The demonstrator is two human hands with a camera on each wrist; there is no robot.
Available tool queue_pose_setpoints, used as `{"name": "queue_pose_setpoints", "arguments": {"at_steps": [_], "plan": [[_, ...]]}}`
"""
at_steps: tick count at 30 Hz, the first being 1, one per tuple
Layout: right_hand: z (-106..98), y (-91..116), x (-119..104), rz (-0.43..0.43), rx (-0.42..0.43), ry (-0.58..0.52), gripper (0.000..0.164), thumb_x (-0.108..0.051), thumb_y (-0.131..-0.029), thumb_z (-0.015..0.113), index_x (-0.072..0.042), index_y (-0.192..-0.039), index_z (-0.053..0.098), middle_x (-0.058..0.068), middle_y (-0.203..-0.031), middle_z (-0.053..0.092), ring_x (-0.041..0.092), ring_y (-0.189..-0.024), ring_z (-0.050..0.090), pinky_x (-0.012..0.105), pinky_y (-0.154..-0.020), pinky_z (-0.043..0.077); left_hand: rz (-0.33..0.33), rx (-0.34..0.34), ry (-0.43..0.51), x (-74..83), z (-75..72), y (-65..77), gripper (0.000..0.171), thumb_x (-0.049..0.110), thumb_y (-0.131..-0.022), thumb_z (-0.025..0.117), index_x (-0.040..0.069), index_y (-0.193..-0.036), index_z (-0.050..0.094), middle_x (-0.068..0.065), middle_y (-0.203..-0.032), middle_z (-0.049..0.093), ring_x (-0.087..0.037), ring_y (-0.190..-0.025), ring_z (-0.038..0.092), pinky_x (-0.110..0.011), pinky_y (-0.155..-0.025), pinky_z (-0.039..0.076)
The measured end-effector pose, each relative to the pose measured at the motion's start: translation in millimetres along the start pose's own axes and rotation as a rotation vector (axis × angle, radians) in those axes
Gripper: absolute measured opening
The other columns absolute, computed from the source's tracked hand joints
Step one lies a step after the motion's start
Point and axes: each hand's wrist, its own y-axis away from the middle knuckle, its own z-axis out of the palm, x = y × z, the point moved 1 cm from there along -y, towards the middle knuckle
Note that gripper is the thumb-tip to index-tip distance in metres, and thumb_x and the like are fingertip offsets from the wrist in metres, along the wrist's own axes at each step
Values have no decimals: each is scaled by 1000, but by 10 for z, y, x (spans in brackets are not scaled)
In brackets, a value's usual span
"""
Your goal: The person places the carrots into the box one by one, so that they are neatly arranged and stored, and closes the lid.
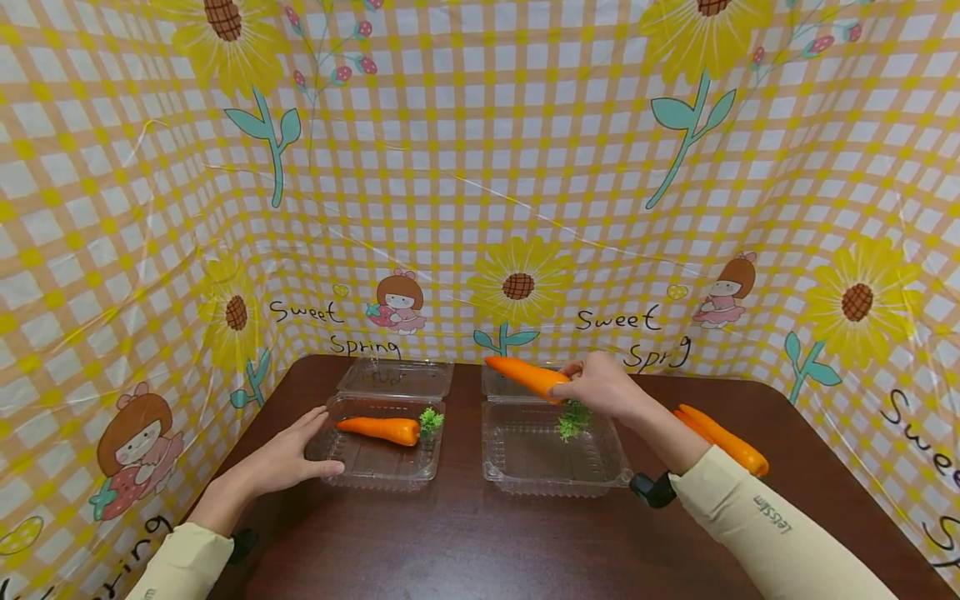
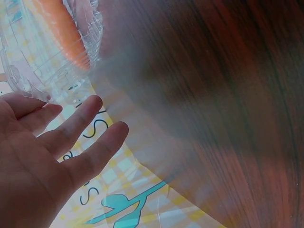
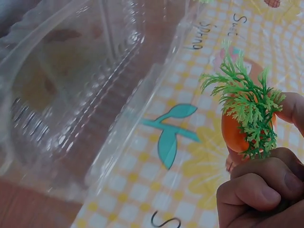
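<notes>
My right hand [image 1: 603, 385] grips an orange carrot [image 1: 527, 377] near its leafy end, above the back of the right clear plastic box [image 1: 517, 458]. The carrot's tip points left and slightly up, and its green top [image 3: 244, 102] hangs below the fingers. Inside the right box no carrot lies. At the left box [image 1: 367, 478], my left hand [image 1: 288, 454] rests against the left side with fingers spread and thumb at the front rim. A second carrot [image 1: 384, 430] lies in that box, tip to the left, green leaves [image 1: 431, 420] to the right.
Two more carrots [image 1: 723, 439] lie on the dark wooden table [image 1: 420, 542] at the right, partly behind my right forearm. Both boxes have their hinged lids [image 1: 397, 378] folded back toward the checked cloth [image 1: 450, 208], which surrounds the table's back and sides.
</notes>
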Motion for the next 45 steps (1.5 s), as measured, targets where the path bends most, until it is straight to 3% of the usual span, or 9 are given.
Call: {"name": "queue_pose_setpoints", "arguments": {"at_steps": [4, 10, 14, 23, 28, 34, 40, 45], "plan": [[90, -60, -109, -21, -17, -8, 43, -27, -84, 77, 4, -114, 73, 20, -114, 72, 12, -51, 23, 29, -51, 24, -2, -2, 0, -6, -3, -11, 107, 54, -86, 74, -6, -158, 22, -24, -166, 14, -50, -149, 21, -68, -112, 28], [239, -164, -249, -39, -57, 7, 43, -25, -83, 77, 2, -116, 72, 13, -92, 76, 11, -49, 21, 27, -49, 23, -15, -6, 9, -22, 6, -18, 107, 54, -86, 75, -5, -158, 21, -23, -167, 13, -49, -150, 20, -68, -113, 27], [337, -232, -351, -49, -72, 38, 40, -27, -82, 77, 0, -112, 75, 12, -92, 76, 11, -50, 21, 27, -50, 23, -14, -10, 6, -17, 6, -18, 107, 54, -87, 74, -5, -158, 21, -23, -167, 13, -50, -149, 21, -69, -112, 28], [564, -343, -604, -112, -135, 52, 34, -26, -84, 80, -3, -108, 76, 4, -83, 76, 11, -53, 30, 27, -53, 26, -14, -14, -1, -6, -1, -15, 107, 55, -87, 74, -5, -158, 21, -24, -167, 13, -50, -149, 21, -69, -112, 29], [718, -408, -739, -138, -172, 51, 33, -24, -84, 80, -1, -108, 76, 2, -87, 75, 12, -58, 39, 27, -55, 30, -10, -8, 1, -10, -6, -18, 107, 54, -86, 74, -6, -157, 22, -24, -166, 14, -50, -149, 21, -68, -112, 28], [922, -473, -897, -175, -232, 45, 28, -21, -84, 80, -1, -104, 78, 4, -70, 72, 11, -49, 23, 26, -51, 25, -16, -11, 4, -34, 3, -29, 107, 55, -87, 74, -4, -158, 22, -23, -167, 13, -48, -150, 21, -68, -113, 28], [1098, -535, -1009, -189, -279, 29, 26, -21, -83, 81, -3, -101, 79, 6, -73, 74, 11, -50, 25, 27, -52, 26, -12, -11, -4, -50, 2, -43, 107, 55, -86, 74, -4, -158, 22, -24, -167, 13, -49, -150, 21, -67, -113, 28], [1236, -588, -1080, -198, -324, 32, 24, -22, -84, 80, -4, -99, 80, -1, -55, 58, 10, -50, 17, 28, -52, 23, -9, -3, -17, -50, -8, -42, 107, 54, -85, 76, -5, -157, 24, -25, -166, 15, -49, -149, 22, -67, -113, 28]]}}
